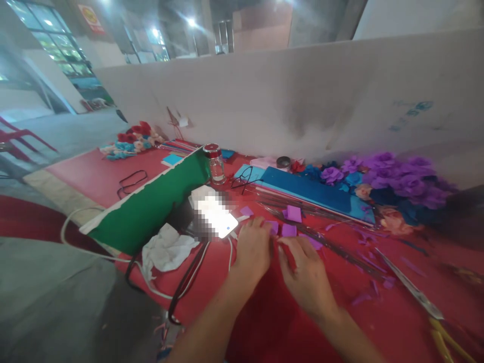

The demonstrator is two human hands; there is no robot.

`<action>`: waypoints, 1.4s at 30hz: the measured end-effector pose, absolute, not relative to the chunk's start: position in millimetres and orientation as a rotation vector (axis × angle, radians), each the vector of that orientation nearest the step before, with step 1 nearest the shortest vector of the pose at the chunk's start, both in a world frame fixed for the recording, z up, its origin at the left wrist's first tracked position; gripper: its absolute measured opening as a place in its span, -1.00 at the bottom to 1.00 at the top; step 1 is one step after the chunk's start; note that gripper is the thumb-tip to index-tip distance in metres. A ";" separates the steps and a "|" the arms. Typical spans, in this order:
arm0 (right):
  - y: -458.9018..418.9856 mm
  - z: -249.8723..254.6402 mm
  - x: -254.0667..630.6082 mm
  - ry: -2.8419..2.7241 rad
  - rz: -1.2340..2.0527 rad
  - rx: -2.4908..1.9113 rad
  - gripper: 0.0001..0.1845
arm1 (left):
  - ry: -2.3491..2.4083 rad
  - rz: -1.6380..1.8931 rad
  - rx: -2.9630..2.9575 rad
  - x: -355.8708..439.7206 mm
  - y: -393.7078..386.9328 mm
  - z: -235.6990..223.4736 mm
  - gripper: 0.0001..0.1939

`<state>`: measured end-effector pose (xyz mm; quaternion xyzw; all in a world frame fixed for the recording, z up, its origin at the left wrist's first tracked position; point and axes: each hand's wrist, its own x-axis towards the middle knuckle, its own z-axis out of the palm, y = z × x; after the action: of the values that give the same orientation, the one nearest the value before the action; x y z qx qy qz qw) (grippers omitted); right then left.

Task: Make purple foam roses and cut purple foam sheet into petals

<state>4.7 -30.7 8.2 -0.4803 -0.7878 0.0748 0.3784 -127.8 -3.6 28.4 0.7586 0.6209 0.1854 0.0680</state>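
Both hands meet low over the red tabletop, fingertips almost touching. My left hand is closed, its fingers curled down, and whatever it may grip is hidden. Just beyond its fingertips lies a small purple paper piece; I cannot tell if the hand touches it. My right hand is also closed, thumb and fingers drawn together toward the left one, with any small thing between them too hidden to name. Past the hands sit a folded purple paper block and a purple square. Dark thin stems run beside them.
Scissors with yellow handles lie at right among purple scraps. Purple paper flowers are heaped at the back right, near blue sheets and eyeglasses. Leftward are a lit phone, cables, crumpled tissue, a glass jar and a green panel.
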 end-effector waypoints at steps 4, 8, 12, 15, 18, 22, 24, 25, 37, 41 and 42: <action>-40.1 -6.7 7.7 -2.062 0.288 -1.307 -0.65 | 1.808 0.808 2.251 -128.2 -31.4 31.6 -0.80; -33.2 -8.2 3.3 -2.188 0.313 -1.265 -0.66 | 1.758 1.170 2.202 -139.1 -69.9 20.5 -0.84; -20.3 0.2 -19.4 -2.380 0.246 -1.163 -0.67 | 1.755 1.384 2.080 -162.2 -102.3 3.0 -0.85; -10.2 3.4 -39.7 -2.486 0.203 -1.101 -0.61 | 1.818 1.506 1.901 -174.7 -113.8 -5.1 -0.85; -1.4 3.9 -54.7 -2.494 0.196 -1.078 -0.67 | 1.901 1.567 1.744 -178.5 -115.3 -6.5 -0.84; 6.8 3.5 -64.6 -2.502 0.223 -1.071 -0.73 | 1.879 1.603 1.712 -176.5 -112.0 -4.6 -0.85; 9.7 3.1 -66.8 -2.518 0.217 -1.067 -0.73 | 1.854 1.608 1.733 -175.9 -111.0 -4.6 -0.85; 10.8 2.8 -67.6 -2.526 0.207 -1.066 -0.73 | 1.847 1.607 1.744 -175.9 -110.8 -4.9 -0.85; -1.5 9.4 -53.7 -2.467 0.232 -1.068 -0.75 | 1.805 1.623 1.822 -175.8 -109.0 -4.3 -0.83; -7.5 8.9 -44.5 -2.434 0.213 -1.086 -0.74 | 1.806 1.595 1.833 -175.0 -108.9 -3.4 -0.83; -8.6 8.8 -42.8 -2.431 0.207 -1.090 -0.74 | 1.808 1.585 1.842 -174.9 -108.9 -3.5 -0.82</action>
<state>-42.8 -8.6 8.8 -0.3966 -0.8849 0.0754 0.2325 -174.9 -108.9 -3.5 0.6071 0.5959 0.5226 0.0564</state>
